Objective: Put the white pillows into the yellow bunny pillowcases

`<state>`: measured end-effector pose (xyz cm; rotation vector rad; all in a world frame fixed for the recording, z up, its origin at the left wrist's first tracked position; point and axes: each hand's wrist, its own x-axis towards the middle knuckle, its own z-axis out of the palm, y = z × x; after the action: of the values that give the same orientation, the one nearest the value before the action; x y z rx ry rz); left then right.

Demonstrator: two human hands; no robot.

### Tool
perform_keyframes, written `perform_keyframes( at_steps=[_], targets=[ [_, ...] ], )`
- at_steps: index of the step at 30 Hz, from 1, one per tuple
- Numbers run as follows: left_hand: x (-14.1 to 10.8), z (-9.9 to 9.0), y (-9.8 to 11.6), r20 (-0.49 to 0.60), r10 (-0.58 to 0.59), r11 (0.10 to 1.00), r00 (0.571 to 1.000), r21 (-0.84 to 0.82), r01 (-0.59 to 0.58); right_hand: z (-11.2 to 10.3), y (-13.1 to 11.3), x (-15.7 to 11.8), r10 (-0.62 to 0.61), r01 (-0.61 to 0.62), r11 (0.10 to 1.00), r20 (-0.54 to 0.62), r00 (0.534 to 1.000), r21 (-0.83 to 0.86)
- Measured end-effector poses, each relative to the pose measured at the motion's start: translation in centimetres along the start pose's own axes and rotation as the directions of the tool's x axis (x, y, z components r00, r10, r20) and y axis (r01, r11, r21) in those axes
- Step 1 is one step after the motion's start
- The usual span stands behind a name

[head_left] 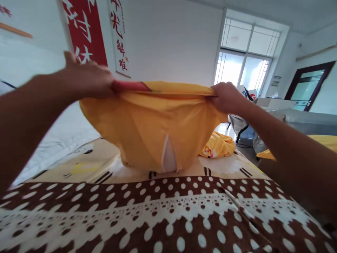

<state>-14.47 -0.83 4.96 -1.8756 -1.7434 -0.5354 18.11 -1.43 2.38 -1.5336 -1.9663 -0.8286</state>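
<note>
A yellow cloth garment with a red patch at its upper left hangs stretched between my two hands. My left hand grips its upper left edge by the red part, fingers wrapped round and blurred a little. The upper right edge is held closed in my right hand. A white gap shows at the garment's lower middle, and its lower edge hangs down at the patterned cloth, which is brown, white and beige with dots.
A crumpled yellow cloth lies behind the garment to the right. White quilted bedding is at the left. Farther right are a grey-covered surface with yellow fabric on it, a window and a door. Red and white banners hang on the wall.
</note>
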Motion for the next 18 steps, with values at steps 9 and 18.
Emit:
perform_keyframes(
  at_steps=[9,18],
  targets=[
    [-3.9,0.7,11.0,-0.111,0.394,0.791,0.913,-0.464,-0.398,0.7,-7.5,1.4,-0.025,0.085,0.886,-0.137,0.99,0.457],
    [-3.5,1.5,8.5,-0.369,0.13,0.946,0.921,-0.232,-0.226,1.3,-3.1,0.3,-0.509,0.179,0.39,0.049,0.859,0.903]
  ],
)
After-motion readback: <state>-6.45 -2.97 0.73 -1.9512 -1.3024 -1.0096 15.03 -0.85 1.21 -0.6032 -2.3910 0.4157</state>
